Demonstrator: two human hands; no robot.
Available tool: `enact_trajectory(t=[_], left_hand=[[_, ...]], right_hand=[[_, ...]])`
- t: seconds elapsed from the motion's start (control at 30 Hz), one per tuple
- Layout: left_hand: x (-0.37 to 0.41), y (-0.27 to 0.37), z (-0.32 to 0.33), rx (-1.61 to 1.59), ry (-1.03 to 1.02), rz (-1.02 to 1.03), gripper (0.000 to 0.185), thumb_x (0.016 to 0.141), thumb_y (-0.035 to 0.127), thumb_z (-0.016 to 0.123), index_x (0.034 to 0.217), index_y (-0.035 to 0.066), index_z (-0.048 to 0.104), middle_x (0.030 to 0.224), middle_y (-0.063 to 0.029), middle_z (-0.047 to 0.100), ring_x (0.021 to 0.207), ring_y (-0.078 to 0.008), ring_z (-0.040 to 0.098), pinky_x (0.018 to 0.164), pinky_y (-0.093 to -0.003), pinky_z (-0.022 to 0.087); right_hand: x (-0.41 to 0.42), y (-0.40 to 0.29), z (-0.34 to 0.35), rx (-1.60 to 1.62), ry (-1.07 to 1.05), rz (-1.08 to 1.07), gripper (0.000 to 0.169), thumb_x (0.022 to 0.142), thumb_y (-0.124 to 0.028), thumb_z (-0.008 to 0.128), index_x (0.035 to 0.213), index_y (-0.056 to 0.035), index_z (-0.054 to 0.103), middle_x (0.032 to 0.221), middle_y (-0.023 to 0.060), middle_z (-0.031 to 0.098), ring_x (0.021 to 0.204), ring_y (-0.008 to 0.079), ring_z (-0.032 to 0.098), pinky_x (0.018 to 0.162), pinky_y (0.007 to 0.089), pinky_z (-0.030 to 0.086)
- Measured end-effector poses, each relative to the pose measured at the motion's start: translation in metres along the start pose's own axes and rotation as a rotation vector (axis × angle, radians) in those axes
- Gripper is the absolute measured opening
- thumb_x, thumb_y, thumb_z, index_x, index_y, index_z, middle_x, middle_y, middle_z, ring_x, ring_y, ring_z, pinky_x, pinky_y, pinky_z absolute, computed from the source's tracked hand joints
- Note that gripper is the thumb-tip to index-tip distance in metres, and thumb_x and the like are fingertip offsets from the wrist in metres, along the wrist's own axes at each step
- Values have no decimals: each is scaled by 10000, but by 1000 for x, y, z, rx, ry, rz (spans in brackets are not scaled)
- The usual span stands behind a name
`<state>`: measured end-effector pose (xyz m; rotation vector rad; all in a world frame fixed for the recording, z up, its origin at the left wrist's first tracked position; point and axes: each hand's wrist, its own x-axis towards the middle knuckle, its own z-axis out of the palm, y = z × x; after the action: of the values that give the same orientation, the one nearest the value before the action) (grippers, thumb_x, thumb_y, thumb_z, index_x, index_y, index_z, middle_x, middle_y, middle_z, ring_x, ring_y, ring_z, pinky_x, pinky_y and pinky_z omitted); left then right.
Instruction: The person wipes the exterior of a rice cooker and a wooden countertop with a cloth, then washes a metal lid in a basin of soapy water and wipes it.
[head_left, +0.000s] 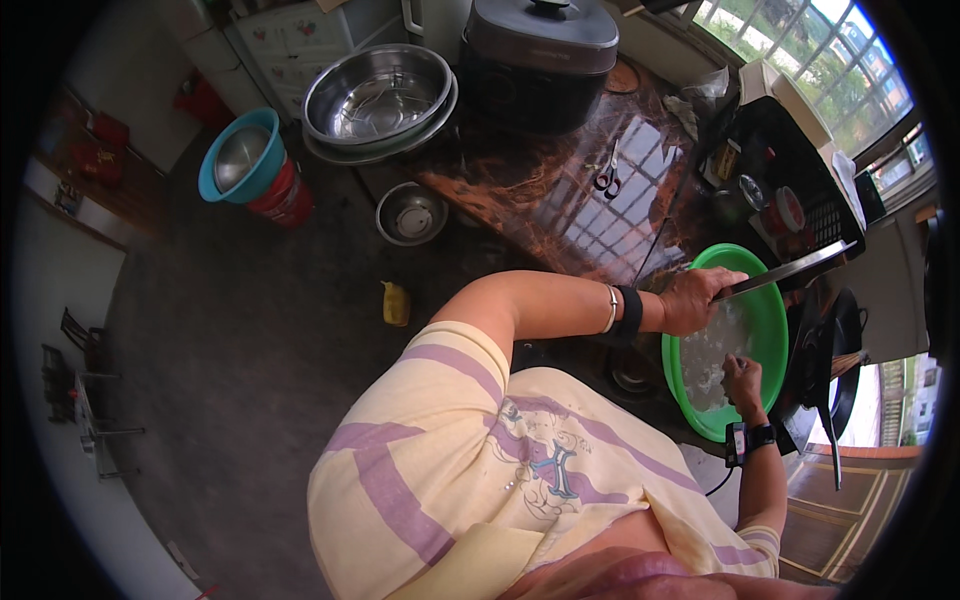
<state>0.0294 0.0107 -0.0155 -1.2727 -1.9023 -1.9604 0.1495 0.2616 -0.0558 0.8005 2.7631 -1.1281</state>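
A bright green plastic basin (775, 352) of cloudy, bubbly water stands before me. My left hand (691, 301) grips a long, thin, flat metal object (795, 268), seen nearly edge-on, so its exact kind is unclear. From that hand it slants across the basin and reaches past the far rim. Over the water, closer to the rim, is my right hand (742, 384), curled into a fist. A small dark object (742, 363) pokes out of its fingers, mostly hidden by them. Both wrists carry dark bands.
Scissors (609, 180) lie on the glossy tabletop (517, 199). Behind them stand a dark lidded cooker (536, 67) and stacked steel bowls (379, 94). A black crate (829, 169) holds jars beyond the basin; a black wok (847, 352) sits alongside. Floor: a red bucket (285, 199) beneath a blue basin (262, 124).
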Motion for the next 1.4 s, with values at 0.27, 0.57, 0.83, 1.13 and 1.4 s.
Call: enact_trajectory(t=[0.27,0.57,0.83,1.13,1.4], left_hand=[[-5,14,-13,-19,-65,54,484,692,-54,534,1165,40,508,1090,-137,561,916,-288,586,803,-327,476],[-4,6,-22,-45,72,99,496,665,-87,532,1148,24,509,1057,-163,564,856,-273,602,764,-315,490],[-3,-12,-22,-54,136,172,505,690,-80,534,1183,23,487,1061,-185,548,754,-257,601,715,-309,496],[1,-6,-20,89,-29,273,528,651,-50,630,1159,31,511,1138,-175,539,1064,-315,526,882,-371,459],[11,7,-3,213,-196,360,598,618,36,679,1187,43,495,1160,-163,528,1049,-319,535,873,-370,466]], right_hand=[[7,3,-7,-237,129,-445,375,870,-267,505,613,6,500,491,43,437,430,104,409,409,297,345],[-1,-50,-26,122,-34,0,244,838,-91,526,1076,-39,549,657,10,520,491,96,476,394,231,363],[0,-36,-8,-107,107,-146,162,840,-122,530,913,5,601,582,40,547,484,106,494,428,254,385],[-2,-52,-1,-400,153,-304,252,819,-218,583,743,22,594,616,177,554,551,273,534,551,361,426],[7,6,-8,-263,96,-576,323,821,-189,569,1091,-16,538,1105,169,551,1030,290,505,903,367,378]])
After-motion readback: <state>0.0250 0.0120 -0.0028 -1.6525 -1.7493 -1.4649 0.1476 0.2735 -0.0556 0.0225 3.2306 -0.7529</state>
